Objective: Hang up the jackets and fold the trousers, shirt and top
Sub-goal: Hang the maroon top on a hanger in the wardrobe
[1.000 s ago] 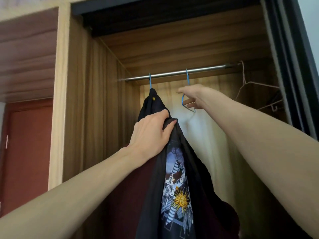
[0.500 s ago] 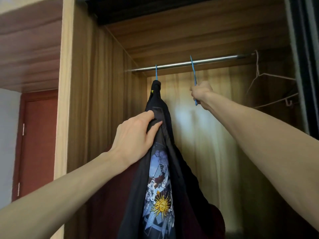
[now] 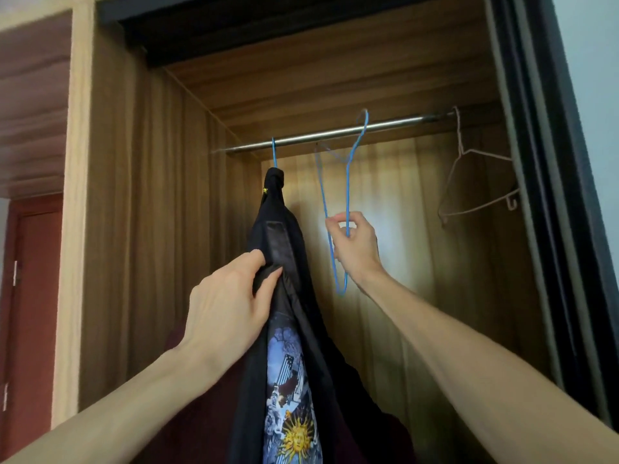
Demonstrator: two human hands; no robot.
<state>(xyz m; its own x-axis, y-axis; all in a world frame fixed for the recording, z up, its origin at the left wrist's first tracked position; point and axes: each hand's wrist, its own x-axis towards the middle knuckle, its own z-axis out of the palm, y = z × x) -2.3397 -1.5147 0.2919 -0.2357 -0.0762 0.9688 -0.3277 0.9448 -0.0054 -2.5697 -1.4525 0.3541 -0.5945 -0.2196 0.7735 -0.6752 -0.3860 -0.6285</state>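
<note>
Left of right hand [image 3: 354, 246]: left hand [image 3: 227, 306] grips hung black jacket [image 3: 284, 249]; right pinches blue hanger [image 3: 338, 209]. Hanger hook at rail [image 3: 335, 132].

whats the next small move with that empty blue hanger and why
Probably lift the empty hanger clear of the rail: the right hand pinches its wire, its hook sits at the rail, and the jacket gripped by the left hand already hangs.

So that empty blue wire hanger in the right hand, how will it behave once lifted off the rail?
The blue hanger is thin wire, so probably very light and springy. Its hook sits tilted on the rail, so it may swing or snag. The right hand pinches only bare wire, so it could twist.
</note>
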